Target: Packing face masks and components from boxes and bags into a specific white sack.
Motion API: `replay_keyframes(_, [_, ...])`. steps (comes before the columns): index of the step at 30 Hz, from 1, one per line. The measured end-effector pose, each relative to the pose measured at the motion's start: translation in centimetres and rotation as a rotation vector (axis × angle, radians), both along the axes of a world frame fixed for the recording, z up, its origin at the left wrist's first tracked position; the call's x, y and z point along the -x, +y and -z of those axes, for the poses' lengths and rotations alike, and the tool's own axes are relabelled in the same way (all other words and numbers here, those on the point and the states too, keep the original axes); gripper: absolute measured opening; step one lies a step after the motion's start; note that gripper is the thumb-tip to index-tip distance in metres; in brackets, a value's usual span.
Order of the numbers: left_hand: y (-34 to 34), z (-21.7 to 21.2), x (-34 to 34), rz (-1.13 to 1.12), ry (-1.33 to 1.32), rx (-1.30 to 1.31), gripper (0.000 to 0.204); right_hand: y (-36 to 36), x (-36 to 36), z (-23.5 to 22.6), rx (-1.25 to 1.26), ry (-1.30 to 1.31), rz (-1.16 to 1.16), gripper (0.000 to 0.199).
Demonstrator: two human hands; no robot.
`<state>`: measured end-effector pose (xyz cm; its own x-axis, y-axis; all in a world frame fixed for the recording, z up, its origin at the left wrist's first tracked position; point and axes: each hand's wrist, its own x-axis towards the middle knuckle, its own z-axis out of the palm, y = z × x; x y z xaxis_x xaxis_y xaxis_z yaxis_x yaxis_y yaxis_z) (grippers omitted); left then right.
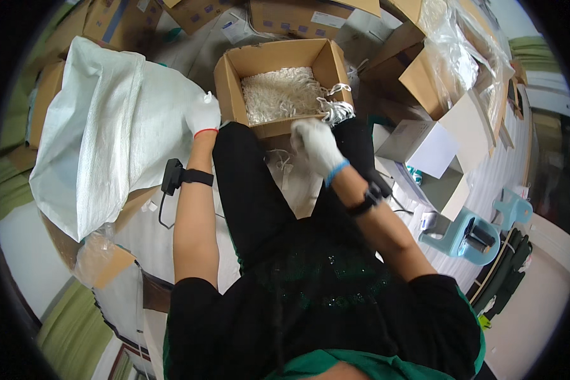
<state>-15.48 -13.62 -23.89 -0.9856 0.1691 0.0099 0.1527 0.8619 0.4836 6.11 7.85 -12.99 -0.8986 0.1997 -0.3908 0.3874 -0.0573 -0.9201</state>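
An open cardboard box stands in front of my knees, with a heap of thin white cords inside. A looped bundle of white cord hangs over its near right corner. My left hand, in a white glove with a red cuff, is closed beside my left knee, against a large white woven sack. A small white bit shows at its fingertips, too small to name. In a white glove with a blue cuff, my right hand is closed just in front of the box's near wall; what its fingers hold is hidden.
A white carton with open flaps stands to the right, near light blue plastic stools. More cardboard boxes line the far side. Clear plastic wrap drapes over boxes at the far right. Loose cord lies between my legs.
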Motion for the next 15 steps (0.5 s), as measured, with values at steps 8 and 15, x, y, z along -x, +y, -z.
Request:
replay_keyframes(8, [8.9,-5.7,-6.1,-0.384,-0.528,-0.779,0.052,5.1,4.4,-1.3,0.231,-0.162,0.528,0.055])
replay_keyframes(15, [20.6,-5.2,-11.0,-0.684,-1.165,-1.085,0.044,5.3,-11.7,-4.2,0.231,-0.104,0.438,0.029])
